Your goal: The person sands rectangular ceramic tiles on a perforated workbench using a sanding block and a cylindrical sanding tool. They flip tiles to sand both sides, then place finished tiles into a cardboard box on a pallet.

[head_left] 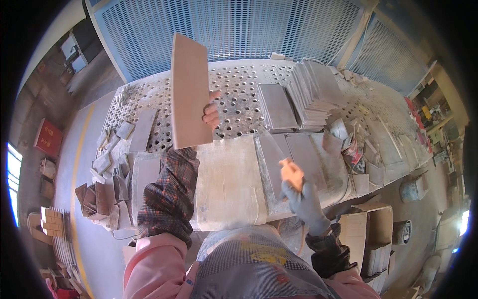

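Note:
My left hand (212, 114) grips a long, flat tan tile (190, 94) and holds it up on end above the table. Its fingers wrap around the tile's right edge, and the palm is hidden behind it. In a grey glove, my right hand (304, 204) is closed around a small orange-tan block-like piece (292, 174), blurred so that its kind is unclear. That hand hovers to the right of the padded cloth (231, 184), over flat grey tiles (303, 154) at the table's near side. A gap separates the two hands.
Stacked grey tiles (313, 94) stand at the back right of the perforated table (234, 109). Broken pieces lie on both sides. A blue slatted panel (224, 30) rises behind. An open cardboard box (371, 224) sits below right; a red box (49, 135) is far left.

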`<state>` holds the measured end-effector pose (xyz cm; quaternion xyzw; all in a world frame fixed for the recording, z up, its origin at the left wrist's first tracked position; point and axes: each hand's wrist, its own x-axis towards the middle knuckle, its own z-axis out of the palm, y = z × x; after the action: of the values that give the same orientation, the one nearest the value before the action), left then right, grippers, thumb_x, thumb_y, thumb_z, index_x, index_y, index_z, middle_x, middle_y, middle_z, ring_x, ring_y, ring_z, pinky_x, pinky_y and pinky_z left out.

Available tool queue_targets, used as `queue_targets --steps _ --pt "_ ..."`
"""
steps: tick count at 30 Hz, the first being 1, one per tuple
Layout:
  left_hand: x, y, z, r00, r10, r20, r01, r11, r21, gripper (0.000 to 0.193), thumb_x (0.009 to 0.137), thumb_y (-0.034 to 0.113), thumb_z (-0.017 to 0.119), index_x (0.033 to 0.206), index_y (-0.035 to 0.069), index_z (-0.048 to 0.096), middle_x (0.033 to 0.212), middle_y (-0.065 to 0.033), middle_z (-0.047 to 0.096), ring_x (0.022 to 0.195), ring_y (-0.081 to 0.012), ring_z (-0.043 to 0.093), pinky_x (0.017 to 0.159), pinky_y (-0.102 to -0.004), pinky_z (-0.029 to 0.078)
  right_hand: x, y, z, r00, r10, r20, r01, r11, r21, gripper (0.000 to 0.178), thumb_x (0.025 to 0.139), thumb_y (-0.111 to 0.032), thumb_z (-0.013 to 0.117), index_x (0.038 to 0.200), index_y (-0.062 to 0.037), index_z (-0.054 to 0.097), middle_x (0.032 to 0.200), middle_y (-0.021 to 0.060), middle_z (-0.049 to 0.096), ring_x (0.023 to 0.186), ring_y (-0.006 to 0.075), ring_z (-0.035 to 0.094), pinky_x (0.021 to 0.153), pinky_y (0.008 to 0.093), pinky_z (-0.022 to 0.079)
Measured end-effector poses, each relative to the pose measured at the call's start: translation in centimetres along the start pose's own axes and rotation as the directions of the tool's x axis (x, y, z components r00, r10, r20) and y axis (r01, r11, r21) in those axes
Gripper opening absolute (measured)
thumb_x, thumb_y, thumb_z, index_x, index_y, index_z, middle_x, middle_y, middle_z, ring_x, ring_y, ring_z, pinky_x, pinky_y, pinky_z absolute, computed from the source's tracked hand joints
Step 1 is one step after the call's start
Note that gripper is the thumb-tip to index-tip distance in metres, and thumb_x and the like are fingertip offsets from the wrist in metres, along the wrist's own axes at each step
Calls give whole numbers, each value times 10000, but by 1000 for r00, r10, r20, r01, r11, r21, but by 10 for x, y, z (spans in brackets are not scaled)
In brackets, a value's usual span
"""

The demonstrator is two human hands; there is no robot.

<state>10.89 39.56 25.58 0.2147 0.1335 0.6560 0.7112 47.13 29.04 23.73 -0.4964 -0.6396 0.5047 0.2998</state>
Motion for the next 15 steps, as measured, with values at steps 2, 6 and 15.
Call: queue_targets --steps 2,6,15 --pt "-8 -3 -1 988 -124 87 125 992 -6 583 1086 370 586 1457 -72 508 787 33 465 622 -71 440 571 -224 359 -4 -6 0 993 -112 46 114 993 -33 415 1062 -187 642 1408 37 599 968 145 769 783 174 698 692 367 567" --pt "-33 -20 -29 996 -10 -87 49 890 454 475 1104 298 533 1416 -61 532 751 56 393 601 -52 361 545 -224 313 -21 8 3 986 -92 138 131 944 -302 454 1031 -164 639 1443 11 564 1063 198 772 871 237 755 727 372 570" --pt "-125 -22 -76 773 346 -532 89 771 631 591 1119 496 506 1345 -45 576 712 62 381 567 -45 364 515 -217 305 -10 106 52 953 0 304 175 818 -549 482 944 -106 589 1425 -135 575 1087 248 704 973 474 692 843 542 559"
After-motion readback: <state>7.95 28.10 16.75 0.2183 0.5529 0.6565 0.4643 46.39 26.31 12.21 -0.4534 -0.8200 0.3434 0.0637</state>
